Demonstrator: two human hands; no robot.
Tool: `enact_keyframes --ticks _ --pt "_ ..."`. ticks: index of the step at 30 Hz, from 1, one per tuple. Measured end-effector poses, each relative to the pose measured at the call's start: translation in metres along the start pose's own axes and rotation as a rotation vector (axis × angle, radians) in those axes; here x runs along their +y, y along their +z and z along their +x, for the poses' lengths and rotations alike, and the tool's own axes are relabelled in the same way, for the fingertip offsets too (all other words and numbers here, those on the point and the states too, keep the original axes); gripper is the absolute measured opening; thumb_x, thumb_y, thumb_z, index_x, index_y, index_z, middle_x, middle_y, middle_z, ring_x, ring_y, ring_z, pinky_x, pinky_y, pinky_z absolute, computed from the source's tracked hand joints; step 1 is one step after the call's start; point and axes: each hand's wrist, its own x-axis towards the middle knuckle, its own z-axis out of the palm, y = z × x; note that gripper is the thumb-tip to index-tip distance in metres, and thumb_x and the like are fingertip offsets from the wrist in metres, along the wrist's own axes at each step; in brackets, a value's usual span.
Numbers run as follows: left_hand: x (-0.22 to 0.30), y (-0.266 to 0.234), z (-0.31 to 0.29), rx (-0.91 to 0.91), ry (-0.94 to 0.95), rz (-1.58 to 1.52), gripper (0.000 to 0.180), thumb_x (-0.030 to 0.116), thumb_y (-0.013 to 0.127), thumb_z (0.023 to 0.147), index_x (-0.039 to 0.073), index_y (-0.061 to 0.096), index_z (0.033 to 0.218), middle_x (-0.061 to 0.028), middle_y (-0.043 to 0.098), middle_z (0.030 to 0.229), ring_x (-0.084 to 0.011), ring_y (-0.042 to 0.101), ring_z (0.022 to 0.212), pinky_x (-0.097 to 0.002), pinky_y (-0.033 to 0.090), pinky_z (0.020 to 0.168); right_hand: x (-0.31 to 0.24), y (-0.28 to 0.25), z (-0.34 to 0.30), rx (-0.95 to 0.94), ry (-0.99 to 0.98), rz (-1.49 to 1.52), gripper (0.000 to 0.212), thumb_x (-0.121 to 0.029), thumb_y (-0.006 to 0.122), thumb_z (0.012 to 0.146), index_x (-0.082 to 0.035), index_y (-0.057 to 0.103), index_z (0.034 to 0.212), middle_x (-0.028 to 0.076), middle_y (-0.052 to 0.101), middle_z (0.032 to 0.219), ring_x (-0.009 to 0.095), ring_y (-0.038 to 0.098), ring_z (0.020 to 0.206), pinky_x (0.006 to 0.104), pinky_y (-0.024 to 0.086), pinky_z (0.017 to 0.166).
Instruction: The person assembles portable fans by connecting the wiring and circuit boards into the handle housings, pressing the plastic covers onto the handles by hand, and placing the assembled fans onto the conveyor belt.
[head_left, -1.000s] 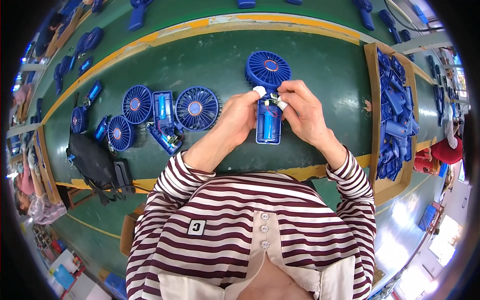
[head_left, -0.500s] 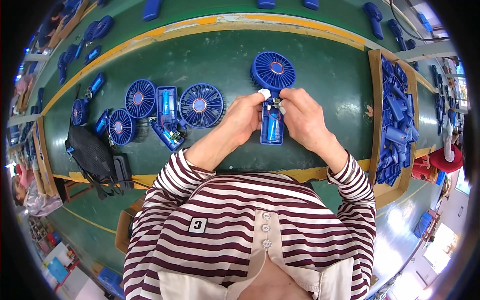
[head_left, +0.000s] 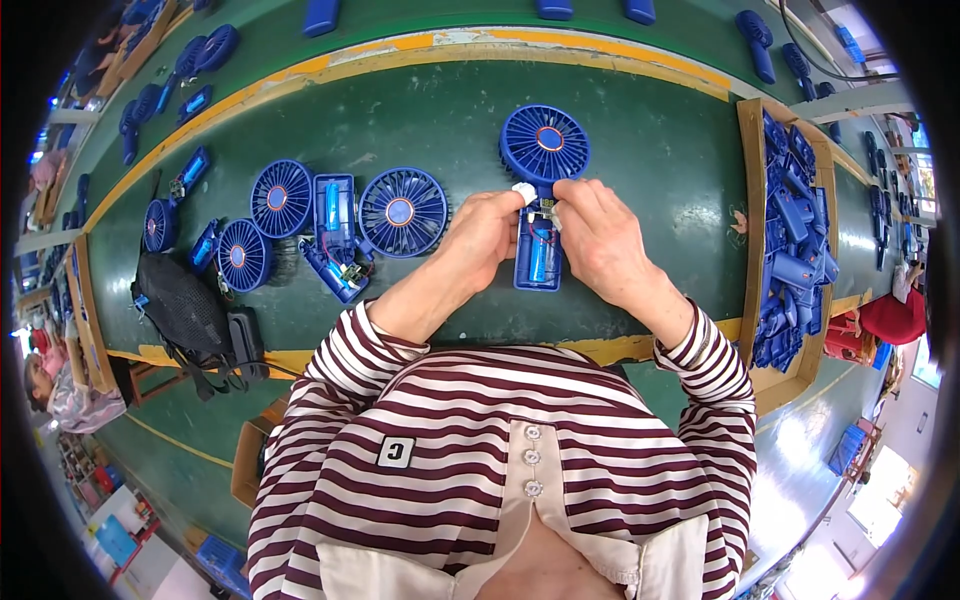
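Observation:
A blue handheld fan [head_left: 546,143] lies in front of me, its round head pointing away and its handle toward me. The handle is uncovered, showing a blue battery cell [head_left: 539,252] and a small circuit board [head_left: 543,209] near the neck. My left hand [head_left: 482,236] grips the handle's left side, with a white covering on the thumb tip. My right hand [head_left: 603,234] is closed at the right side of the board, fingertips pinched near the neck. Anything small between those fingertips is hidden.
Several partly opened blue fans [head_left: 402,211] lie to the left, beside a black mesh bag [head_left: 180,305]. At right stands a cardboard box [head_left: 752,200] of blue plastic handle covers [head_left: 793,270]. Beyond a yellow-edged ledge [head_left: 450,50], more fans lie on a green surface.
The fan has shifted slightly left and its handle has turned a little, with both hands moving along. On the far green surface, the blue pieces have slid a bit to the right.

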Motion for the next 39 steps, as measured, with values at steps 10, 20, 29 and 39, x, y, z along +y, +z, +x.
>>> enact_keyframes --ticks 10,20,29,39 --pt "-0.001 -0.008 0.002 -0.080 -0.025 0.041 0.021 0.020 0.049 0.085 0.002 0.057 0.094 -0.0041 0.060 0.083 -0.0119 0.058 0.071 -0.0278 0.048 0.064 0.000 0.002 0.001 -0.037 -0.038 -0.049 0.016 -0.006 0.055 0.061 0.003 0.054 0.074 0.011 0.049 0.089 0.024 0.049 0.079 0.0335 0.044 0.069" --pt "-0.005 -0.007 0.002 -0.110 0.013 0.191 0.015 0.007 0.053 0.084 -0.001 0.059 0.096 -0.0040 0.062 0.084 -0.0101 0.059 0.072 -0.0245 0.050 0.063 0.001 0.003 0.003 -0.078 -0.057 -0.085 0.015 -0.008 0.055 0.059 0.002 0.053 0.071 0.010 0.046 0.084 0.024 0.047 0.077 0.0331 0.042 0.069" --pt "-0.011 -0.005 0.004 -0.053 0.025 0.154 0.014 0.003 0.049 0.081 0.001 0.060 0.090 -0.0045 0.062 0.081 -0.0102 0.059 0.069 -0.0255 0.050 0.061 0.002 0.004 0.002 -0.039 -0.067 -0.097 0.015 -0.009 0.057 0.058 -0.001 0.053 0.070 0.009 0.046 0.081 0.023 0.048 0.075 0.0332 0.041 0.068" --pt "0.000 -0.003 0.001 -0.076 -0.083 0.142 0.014 0.007 0.049 0.083 0.001 0.059 0.092 -0.0053 0.062 0.083 -0.0117 0.060 0.071 -0.0275 0.051 0.063 0.002 0.003 0.000 -0.089 0.001 -0.125 0.012 -0.010 0.058 0.059 -0.006 0.048 0.066 0.006 0.042 0.069 0.019 0.046 0.063 0.0313 0.034 0.055"
